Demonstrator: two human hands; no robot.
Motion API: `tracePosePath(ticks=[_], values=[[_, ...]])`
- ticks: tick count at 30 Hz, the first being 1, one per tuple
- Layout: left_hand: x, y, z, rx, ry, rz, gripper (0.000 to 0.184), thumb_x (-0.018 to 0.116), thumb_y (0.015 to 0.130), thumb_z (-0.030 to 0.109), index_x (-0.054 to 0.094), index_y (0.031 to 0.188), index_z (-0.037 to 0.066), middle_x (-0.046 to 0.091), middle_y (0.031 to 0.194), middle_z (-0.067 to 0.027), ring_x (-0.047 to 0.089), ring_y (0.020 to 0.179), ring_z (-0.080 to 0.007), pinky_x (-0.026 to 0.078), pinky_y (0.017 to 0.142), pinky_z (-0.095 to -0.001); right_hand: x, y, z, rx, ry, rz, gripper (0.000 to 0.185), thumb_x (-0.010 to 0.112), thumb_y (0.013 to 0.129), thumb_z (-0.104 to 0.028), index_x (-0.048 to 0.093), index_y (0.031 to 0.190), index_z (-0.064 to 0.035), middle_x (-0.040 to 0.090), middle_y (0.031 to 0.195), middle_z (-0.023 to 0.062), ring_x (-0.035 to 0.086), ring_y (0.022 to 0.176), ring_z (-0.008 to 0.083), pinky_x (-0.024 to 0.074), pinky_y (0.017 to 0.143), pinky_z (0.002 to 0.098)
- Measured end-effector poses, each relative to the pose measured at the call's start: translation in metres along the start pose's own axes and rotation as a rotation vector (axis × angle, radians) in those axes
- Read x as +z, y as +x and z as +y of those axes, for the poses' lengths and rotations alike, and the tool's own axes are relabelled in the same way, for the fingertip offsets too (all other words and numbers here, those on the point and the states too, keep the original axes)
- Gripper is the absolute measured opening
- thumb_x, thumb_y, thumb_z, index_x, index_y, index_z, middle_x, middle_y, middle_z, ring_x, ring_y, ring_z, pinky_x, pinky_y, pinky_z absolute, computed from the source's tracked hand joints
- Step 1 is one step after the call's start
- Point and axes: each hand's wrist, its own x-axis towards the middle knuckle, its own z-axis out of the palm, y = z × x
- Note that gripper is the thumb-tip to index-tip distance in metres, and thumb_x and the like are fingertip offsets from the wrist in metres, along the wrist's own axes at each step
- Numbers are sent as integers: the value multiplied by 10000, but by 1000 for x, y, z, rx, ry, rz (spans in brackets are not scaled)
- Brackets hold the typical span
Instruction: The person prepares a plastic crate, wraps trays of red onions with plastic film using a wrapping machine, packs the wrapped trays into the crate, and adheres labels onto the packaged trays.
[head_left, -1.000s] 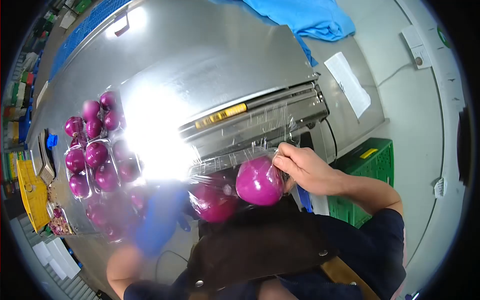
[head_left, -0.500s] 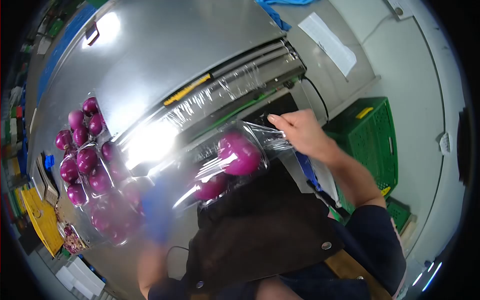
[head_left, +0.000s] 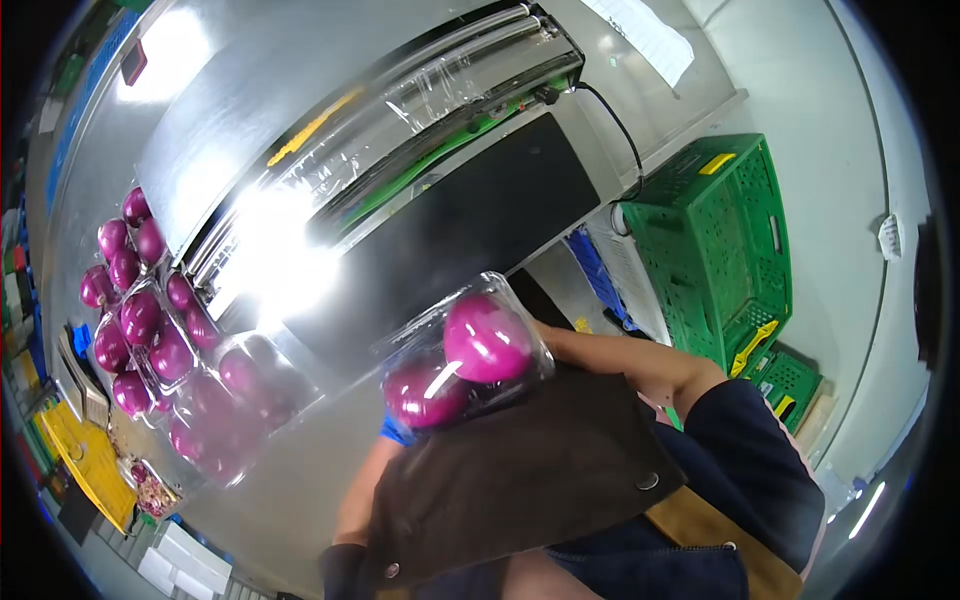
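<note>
between my blue-gloved left hand [head_left: 397, 430] and my mostly hidden right hand [head_left: 546, 340] i hold a film-wrapped tray [head_left: 415, 342] with two purple onions [head_left: 488, 345]; the grip itself is hidden. just beyond my hands is a black plate [head_left: 500, 195]. left of them, more packed onions [head_left: 170, 355] lie on the table [head_left: 85, 190]; to their right stands a green crate [head_left: 672, 250].
</note>
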Motion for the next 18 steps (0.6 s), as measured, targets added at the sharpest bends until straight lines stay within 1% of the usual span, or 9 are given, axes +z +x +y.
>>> tracePosePath(ticks=[3,7,10,11,14,15,16,17,18], values=[[4,4,-6,-17,49,-53,354,430,957,237,561,1205,22,625,1088,-110,622,944,-199,521,799,-311,50,-16,-36,77,84,-216,295,574,898,-261,625,1043,-10,664,937,114,639,838,193,508,738,334],[20,7,-9,-42,142,-130,419,394,964,304,533,1237,20,604,1134,-115,602,994,-208,509,838,-322,71,-22,-63,-76,-440,-385,347,557,898,-318,624,1051,-13,651,925,129,633,857,212,505,752,335],[41,8,-17,-47,220,-195,469,367,969,355,513,1261,19,588,1168,-118,587,1032,-214,499,867,-330,59,-47,-99,-69,-1097,-325,288,544,899,-294,672,995,-54,672,909,149,652,864,307,519,782,403],[49,7,-20,-49,248,-216,486,358,971,372,506,1269,18,583,1179,-119,582,1045,-216,496,877,-332,53,-55,-134,367,-1459,-375,283,572,853,-296,674,971,-59,674,937,147,646,890,326,510,812,413],[80,10,-28,-44,349,-290,538,331,976,422,486,1294,17,567,1213,-123,567,1082,-222,486,906,-340,10,-85,-203,310,-1386,27,274,606,852,-274,642,1000,-46,663,971,135,643,920,299,500,795,391],[95,13,-28,-43,390,-321,555,322,978,439,479,1302,17,562,1224,-124,562,1095,-224,483,915,-343,13,-103,-231,11,-1074,126,407,582,889,-340,583,1157,-35,624,1114,155,616,1026,292,478,878,380],[111,15,-29,-41,440,-347,573,313,979,456,472,1310,16,557,1236,-125,557,1107,-226,480,925,-346,14,-119,-247,-226,-869,38,538,574,907,-386,493,1287,-15,553,1242,192,566,1127,303,433,966,389],[128,16,-28,-35,498,-375,590,304,981,473,466,1318,16,552,1247,-126,552,1120,-228,477,935,-349,21,-127,-261,-702,-1209,-107,472,568,929,-310,484,1275,-1,592,1162,190,594,1063,326,453,919,393],[144,18,-27,-30,556,-398,608,295,983,490,459,1326,16,546,1258,-127,547,1132,-230,473,945,-351,33,-138,-269,-607,-1119,-266,538,556,929,-366,454,1321,-12,594,1169,203,585,1085,342,433,954,390]])
